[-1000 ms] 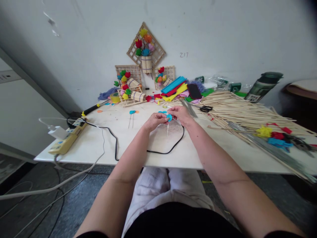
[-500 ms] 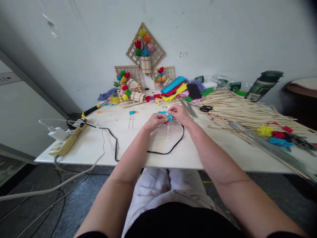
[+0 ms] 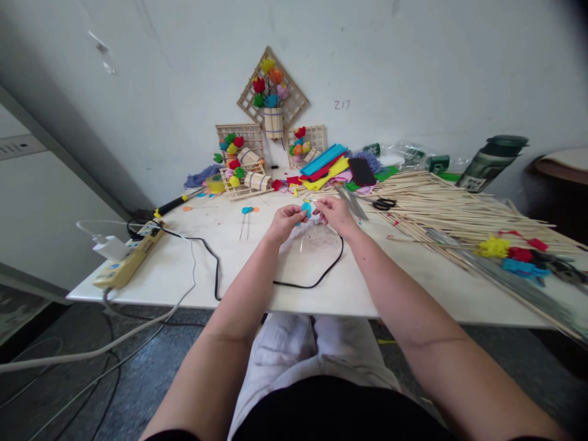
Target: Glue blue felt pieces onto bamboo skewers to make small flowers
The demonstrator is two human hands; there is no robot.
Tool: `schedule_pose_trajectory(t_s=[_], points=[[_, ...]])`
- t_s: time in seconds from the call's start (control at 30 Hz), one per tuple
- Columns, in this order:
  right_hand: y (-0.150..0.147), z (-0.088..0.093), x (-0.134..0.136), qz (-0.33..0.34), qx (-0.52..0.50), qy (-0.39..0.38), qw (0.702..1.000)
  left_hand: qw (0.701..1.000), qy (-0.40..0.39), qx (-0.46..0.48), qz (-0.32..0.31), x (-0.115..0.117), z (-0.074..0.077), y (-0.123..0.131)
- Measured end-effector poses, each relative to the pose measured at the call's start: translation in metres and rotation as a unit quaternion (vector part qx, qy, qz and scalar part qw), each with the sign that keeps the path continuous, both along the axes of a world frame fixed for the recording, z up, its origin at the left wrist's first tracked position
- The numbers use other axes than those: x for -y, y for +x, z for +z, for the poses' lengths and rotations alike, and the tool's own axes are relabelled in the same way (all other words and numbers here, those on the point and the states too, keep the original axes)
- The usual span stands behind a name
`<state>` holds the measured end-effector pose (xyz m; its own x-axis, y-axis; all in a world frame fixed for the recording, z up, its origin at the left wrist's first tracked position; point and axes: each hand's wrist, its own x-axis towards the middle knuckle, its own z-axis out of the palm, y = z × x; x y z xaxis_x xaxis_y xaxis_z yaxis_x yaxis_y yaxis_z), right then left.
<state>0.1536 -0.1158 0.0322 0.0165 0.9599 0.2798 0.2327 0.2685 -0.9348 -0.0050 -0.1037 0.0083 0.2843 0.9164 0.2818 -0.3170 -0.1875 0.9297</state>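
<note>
We have both hands near the centre of the frame, raised over the white counter. Our left hand is closed to a pinch, thumb against fingers, on a round blue piece, which sits just right of the frame's middle. A thin pale stem hangs below that piece. Our right hand is just beside it with its fingertips drawn close together; we cannot tell whether they grip anything. A black cord curves over the counter below our hands.

Left of our hands lie two wire stems topped with small blue discs, with an orange disc touching or just beside them. At the left of the frame we see a yellowish power strip with a white plug in it.

In the upper middle, a diamond-shaped lattice bearing coloured flowers is up against the wall, with smaller flowered lattices below. Right of these come folded strips of blue, red and yellow material and a black phone. Many thin wooden sticks spread across the right of the frame, with black scissors at their near left edge and a dark green bottle tilted at the upper right.
</note>
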Motion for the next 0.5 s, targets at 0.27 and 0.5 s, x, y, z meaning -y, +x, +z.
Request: schedule_pose_trajectory(t_s=[0.27, 0.5], points=[[-0.011, 0.006, 0.016, 0.139, -0.039, -0.154, 0.978, 0.997, -0.005, 0.045, 0.067, -0.007, -0.003, -0.003], [-0.020, -0.006, 0.016, 0.207, -0.109, -0.189, 0.954, 0.994, 0.004, 0.062, 0.090, -0.008, -0.003, -0.005]])
